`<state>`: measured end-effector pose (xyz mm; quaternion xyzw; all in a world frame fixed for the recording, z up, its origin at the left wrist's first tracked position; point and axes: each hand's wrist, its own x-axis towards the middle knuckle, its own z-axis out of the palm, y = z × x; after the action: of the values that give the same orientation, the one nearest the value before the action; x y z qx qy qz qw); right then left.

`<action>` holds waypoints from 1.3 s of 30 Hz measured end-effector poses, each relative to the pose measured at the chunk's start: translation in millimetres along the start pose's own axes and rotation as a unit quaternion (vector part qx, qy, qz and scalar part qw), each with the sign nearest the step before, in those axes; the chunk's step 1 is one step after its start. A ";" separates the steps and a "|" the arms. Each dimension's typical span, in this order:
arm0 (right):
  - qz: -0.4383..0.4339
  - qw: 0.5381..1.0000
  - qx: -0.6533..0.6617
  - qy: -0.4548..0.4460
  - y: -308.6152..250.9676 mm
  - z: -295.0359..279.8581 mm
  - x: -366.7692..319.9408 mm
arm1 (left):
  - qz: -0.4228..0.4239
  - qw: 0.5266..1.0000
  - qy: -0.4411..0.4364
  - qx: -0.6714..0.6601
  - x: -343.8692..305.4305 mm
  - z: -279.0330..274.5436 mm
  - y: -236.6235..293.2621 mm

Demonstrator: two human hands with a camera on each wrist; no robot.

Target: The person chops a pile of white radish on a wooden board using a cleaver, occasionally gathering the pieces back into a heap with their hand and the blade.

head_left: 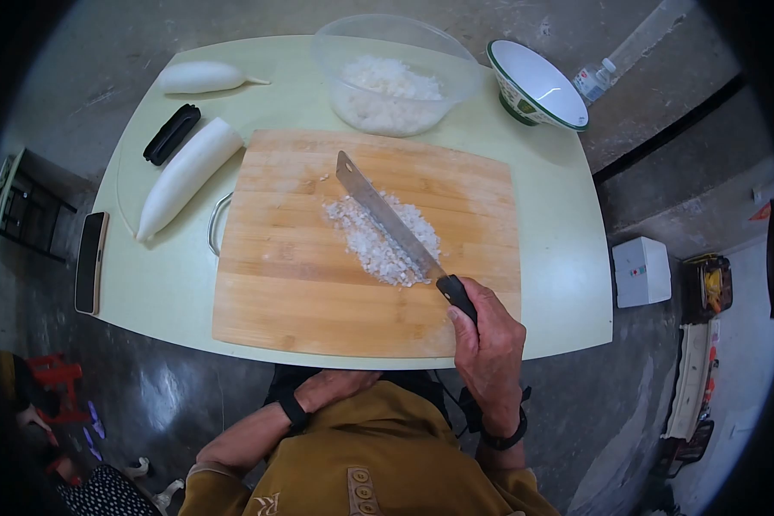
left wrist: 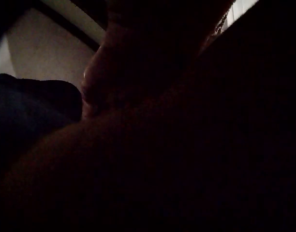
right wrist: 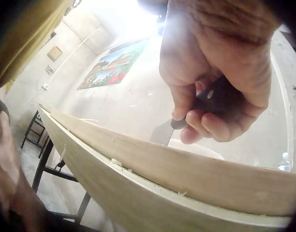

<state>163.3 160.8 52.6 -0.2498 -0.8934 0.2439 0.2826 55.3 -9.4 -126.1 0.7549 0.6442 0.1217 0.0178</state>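
Observation:
My right hand (head_left: 493, 348) grips the black handle of a kitchen knife (head_left: 387, 222), its fingers wrapped round it in the right wrist view. The long blade slants across a heap of finely chopped white radish (head_left: 378, 249) on the wooden cutting board (head_left: 275, 297); white bits cling along the blade. My left hand (head_left: 342, 387) rests idle against the lap, below the table's front edge, with its fingertips partly hidden by the shirt. The left wrist view is mostly dark, with only part of the hand showing.
Behind the board stand a clear plastic bowl (head_left: 396, 120) of chopped radish and a green-rimmed white bowl (head_left: 537, 82). At left lie a cut white radish (head_left: 189, 181), a smaller radish (head_left: 202, 77), a black case-like object (head_left: 172, 134) and a phone (head_left: 89, 262) at the table's edge.

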 end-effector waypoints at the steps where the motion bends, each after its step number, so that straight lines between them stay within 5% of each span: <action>1: -0.001 1.000 0.002 0.001 0.1 0.0 0.2 | 0.090 0.973 0.003 0.210 1.5 -2.3 -1.7; 2: -0.001 1.000 0.002 0.001 0.2 -0.2 0.2 | 0.090 0.973 0.004 0.211 -1.6 14.8 -1.6; 3: 0.002 1.000 0.005 -0.001 0.1 -0.2 0.1 | 0.039 0.999 0.011 -0.005 -8.1 46.5 -1.1; 4: 0.005 1.000 0.008 -0.003 0.0 -0.4 0.1 | -0.015 0.975 0.018 -0.220 -4.6 46.5 -1.1; 5: 0.004 1.000 0.008 -0.003 0.5 -0.3 -0.1 | -0.014 0.975 0.018 -0.220 -2.6 45.7 -1.0; 6: 0.003 1.000 0.016 0.000 1.5 -0.1 -0.2 | 0.063 0.995 0.040 0.059 1.2 44.9 -0.9; 7: 0.003 1.000 0.024 0.004 2.2 0.0 -0.5 | 0.135 0.932 0.060 0.332 9.6 31.4 -0.6; 8: 0.003 1.000 0.023 0.005 2.7 -0.1 -0.5 | 0.136 0.931 0.061 0.332 17.5 16.7 0.0; 9: 0.004 1.000 0.023 0.002 3.0 0.0 -0.3 | 0.004 0.998 -0.050 0.041 24.9 1.2 0.7; 10: 0.005 1.000 0.024 0.000 3.1 0.2 -0.4 | -0.130 0.946 -0.155 -0.255 27.8 -5.7 1.4; 14: 0.020 0.999 0.030 -0.004 2.2 0.0 -0.5 | -0.192 0.932 -0.096 -0.291 11.8 6.7 -5.6; 16: 0.014 0.999 0.037 -0.003 3.3 -0.2 -0.9 | -0.154 0.924 0.152 -0.314 -8.0 19.0 -13.3; 37: 0.002 1.000 -0.017 -0.008 -1.1 -7.6 3.3 | -0.214 0.915 0.014 -0.341 -11.9 -19.2 -4.9; 39: -0.014 1.000 -0.016 -0.004 -5.5 -13.2 5.9 | -0.105 0.955 0.079 -0.266 -11.3 -12.5 -3.1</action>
<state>165.7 164.0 67.6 -0.2407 -0.9018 0.2260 0.2787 48.2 -21.5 -116.3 0.6392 0.6631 0.3455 0.1798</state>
